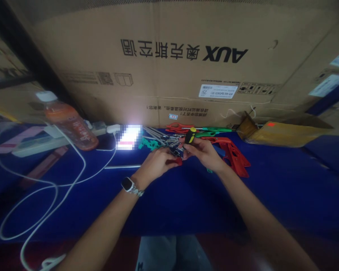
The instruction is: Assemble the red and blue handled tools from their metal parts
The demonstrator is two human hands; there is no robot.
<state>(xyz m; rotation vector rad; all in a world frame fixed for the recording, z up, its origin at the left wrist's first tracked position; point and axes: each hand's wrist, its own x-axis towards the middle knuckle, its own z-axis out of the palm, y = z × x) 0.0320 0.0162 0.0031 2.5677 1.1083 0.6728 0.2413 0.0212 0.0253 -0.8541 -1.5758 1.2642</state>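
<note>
- Right grip [206,153]: closed on the black-and-yellow screwdriver [190,136], handle end up, above the table [186,203].
- Left grip [156,162]: fingers curled, near the screwdriver; a red part [178,161] shows at the thumb, but whether it is held cannot be told.
- Metal parts [173,143]: heaped between both grips.
- Red plastic shells [234,155]: right of the right grip.

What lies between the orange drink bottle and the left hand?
In the head view, from the bottle toward the left hand: a white cable, a bright screen and a thin metal rod. That stretch isn't bare.
</note>
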